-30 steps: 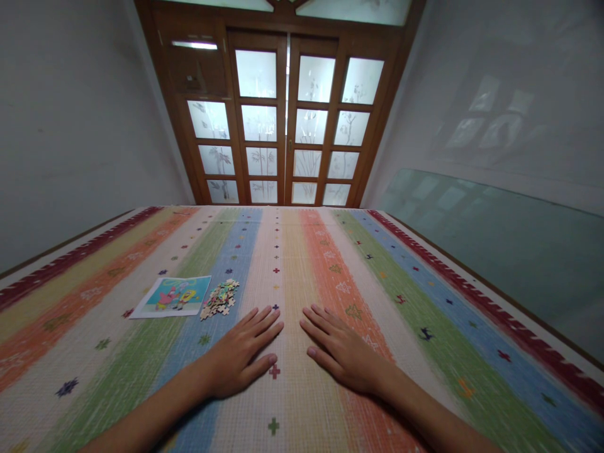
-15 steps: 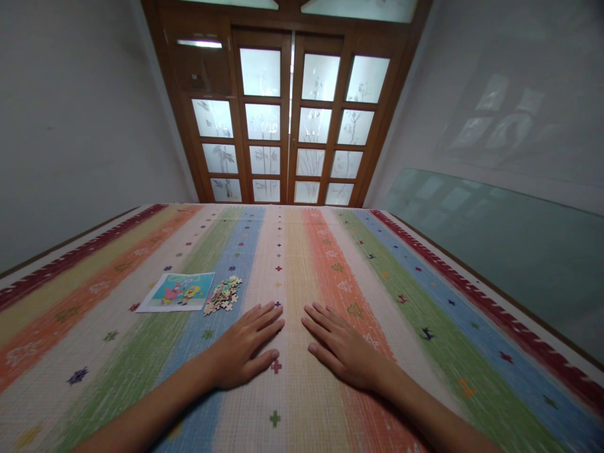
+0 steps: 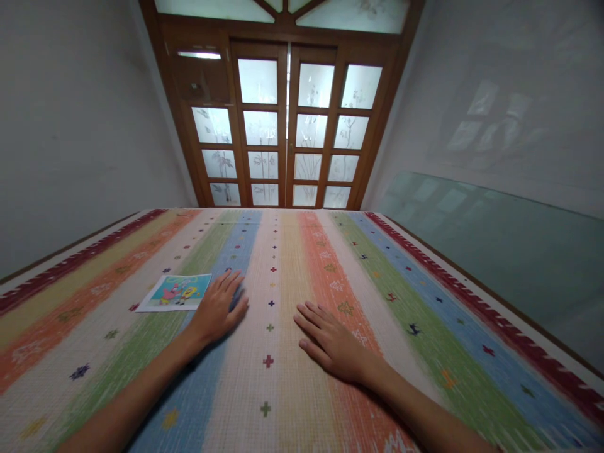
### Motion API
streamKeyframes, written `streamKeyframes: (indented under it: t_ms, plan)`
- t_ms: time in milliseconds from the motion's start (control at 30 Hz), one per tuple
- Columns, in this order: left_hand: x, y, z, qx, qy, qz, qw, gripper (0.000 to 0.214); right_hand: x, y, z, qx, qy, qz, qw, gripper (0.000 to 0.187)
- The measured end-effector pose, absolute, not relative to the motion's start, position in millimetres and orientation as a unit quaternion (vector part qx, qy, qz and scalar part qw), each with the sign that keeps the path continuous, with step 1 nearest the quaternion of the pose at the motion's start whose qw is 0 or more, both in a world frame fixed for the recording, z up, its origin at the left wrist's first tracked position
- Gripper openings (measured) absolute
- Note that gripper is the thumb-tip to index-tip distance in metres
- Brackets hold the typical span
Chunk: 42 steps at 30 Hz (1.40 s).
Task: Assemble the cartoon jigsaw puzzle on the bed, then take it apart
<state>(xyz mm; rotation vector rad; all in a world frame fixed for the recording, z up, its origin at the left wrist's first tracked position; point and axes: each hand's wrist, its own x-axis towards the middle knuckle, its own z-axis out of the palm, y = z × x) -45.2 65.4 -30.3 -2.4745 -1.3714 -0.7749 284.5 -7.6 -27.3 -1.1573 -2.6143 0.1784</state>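
Note:
My left hand lies flat with fingers stretched out on the striped mat, right beside a cartoon picture card. It covers the spot where a heap of small puzzle pieces lay, so the pieces are hidden. My right hand rests flat and open on the orange stripe, palm down, holding nothing.
The colourful striped mat fills the floor ahead. A wooden double door with frosted glass panes stands at the far end. A pane of glass leans along the right wall. A grey wall runs along the left.
My left hand has slid forward and to the left, onto the heap of puzzle pieces next to the card. My right hand has hardly moved.

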Motion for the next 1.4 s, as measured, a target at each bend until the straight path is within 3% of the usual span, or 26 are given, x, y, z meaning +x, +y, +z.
streamKeyframes:
  t_ms: [500,1400]
  plan:
    - [-66.1,94.0,-39.0,-0.828,-0.542,-0.145,-0.007,0.064,284.9,-6.9,-29.9,-0.396,-0.905,0.052,0.147,0.053]
    - [-30.4,60.8,-40.1,-0.849,-0.499,-0.175,-0.026,0.054,285.0,-8.2,-30.4,-0.397,-0.904,0.053,0.147,0.053]
